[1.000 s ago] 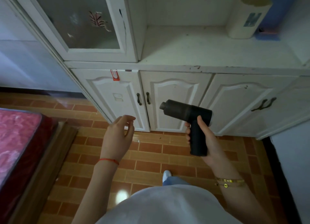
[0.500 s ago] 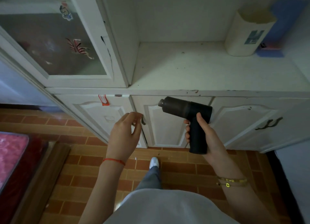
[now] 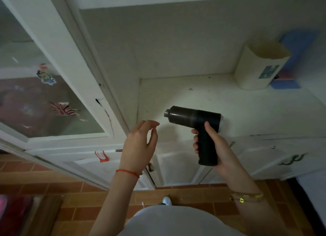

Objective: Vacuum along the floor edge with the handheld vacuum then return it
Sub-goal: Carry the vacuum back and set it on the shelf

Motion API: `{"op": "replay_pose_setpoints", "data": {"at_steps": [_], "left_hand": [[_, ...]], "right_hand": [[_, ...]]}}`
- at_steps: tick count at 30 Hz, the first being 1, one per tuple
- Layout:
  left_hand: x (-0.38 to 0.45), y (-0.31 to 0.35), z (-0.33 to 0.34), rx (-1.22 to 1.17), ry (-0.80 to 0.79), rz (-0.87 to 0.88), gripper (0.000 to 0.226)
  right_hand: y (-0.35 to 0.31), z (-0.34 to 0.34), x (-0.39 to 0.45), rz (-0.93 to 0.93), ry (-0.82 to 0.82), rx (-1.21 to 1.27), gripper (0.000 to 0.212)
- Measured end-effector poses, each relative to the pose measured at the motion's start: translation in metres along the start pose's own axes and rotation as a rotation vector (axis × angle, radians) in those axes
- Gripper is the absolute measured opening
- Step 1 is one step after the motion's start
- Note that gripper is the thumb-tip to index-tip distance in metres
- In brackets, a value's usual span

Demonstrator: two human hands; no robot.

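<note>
The handheld vacuum point(image 3: 192, 118) is black and pistol-shaped, its nozzle pointing left. My right hand point(image 3: 214, 144) grips its handle and holds it upright above the front of the white cabinet shelf point(image 3: 238, 105). My left hand point(image 3: 139, 144) hovers just left of the nozzle, fingers loosely curled and apart, holding nothing. It does not touch the vacuum. The brick-tiled floor point(image 3: 194, 195) and its edge along the cabinet base lie below.
A cream paper container point(image 3: 259, 68) stands at the shelf's back right, beside something blue point(image 3: 291, 62). A glass cabinet door point(image 3: 40, 98) with stickers is on the left. Lower cabinet doors point(image 3: 178, 167) with dark handles are under the shelf. A bed corner point(image 3: 15, 211) sits at bottom left.
My view has tilted up from the floor toward the shelf. Both hands have risen, with the vacuum now level with the shelf top instead of the lower doors.
</note>
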State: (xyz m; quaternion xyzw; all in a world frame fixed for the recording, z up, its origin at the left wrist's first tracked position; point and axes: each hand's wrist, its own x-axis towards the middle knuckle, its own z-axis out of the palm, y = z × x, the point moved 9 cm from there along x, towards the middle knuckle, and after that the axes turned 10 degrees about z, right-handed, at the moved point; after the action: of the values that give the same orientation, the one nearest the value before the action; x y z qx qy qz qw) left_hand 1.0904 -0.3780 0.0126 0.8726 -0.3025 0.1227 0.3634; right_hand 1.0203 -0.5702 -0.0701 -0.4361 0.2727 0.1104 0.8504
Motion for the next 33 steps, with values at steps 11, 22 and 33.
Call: {"op": "replay_pose_setpoints", "data": {"at_steps": [11, 22, 33], "left_hand": [[0.061, -0.039, 0.044, 0.084, -0.058, -0.026, 0.024], [0.102, -0.08, 0.075, 0.215, -0.056, -0.161, 0.034], [0.116, -0.103, 0.094, 0.242, -0.136, -0.186, 0.039]], "right_hand": [[-0.068, 0.021, 0.075, -0.068, 0.084, -0.135, 0.043], [-0.12, 0.053, 0.187, -0.025, 0.053, -0.173, 0.043], [-0.13, 0.076, 0.257, 0.061, 0.07, -0.215, 0.039]]}}
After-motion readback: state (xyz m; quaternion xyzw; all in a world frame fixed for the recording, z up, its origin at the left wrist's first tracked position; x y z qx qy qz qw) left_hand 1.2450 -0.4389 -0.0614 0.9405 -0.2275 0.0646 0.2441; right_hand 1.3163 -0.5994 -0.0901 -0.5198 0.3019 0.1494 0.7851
